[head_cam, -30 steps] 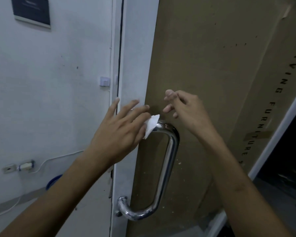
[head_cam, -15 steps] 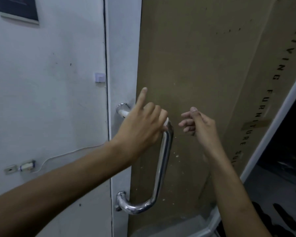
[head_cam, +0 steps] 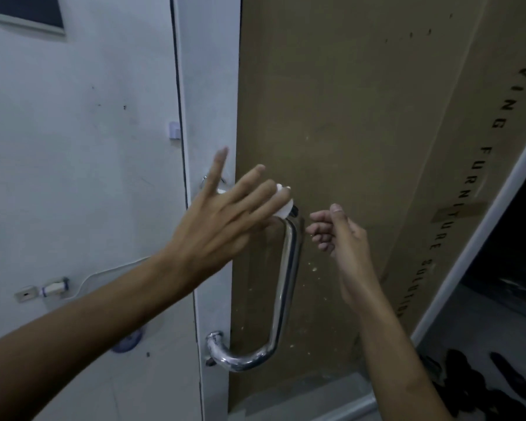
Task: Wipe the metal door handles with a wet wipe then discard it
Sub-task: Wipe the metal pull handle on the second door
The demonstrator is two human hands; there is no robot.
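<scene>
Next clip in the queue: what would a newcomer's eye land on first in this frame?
Most likely the curved, shiny chrome door handle at centre, fixed to the white door frame beside a big brown cardboard sheet. At its top bend the left hand, fingers spread, presses a small white wet wipe against the metal. The right hand hovers just to the right, fingers loosely curled and holding nothing.
</scene>
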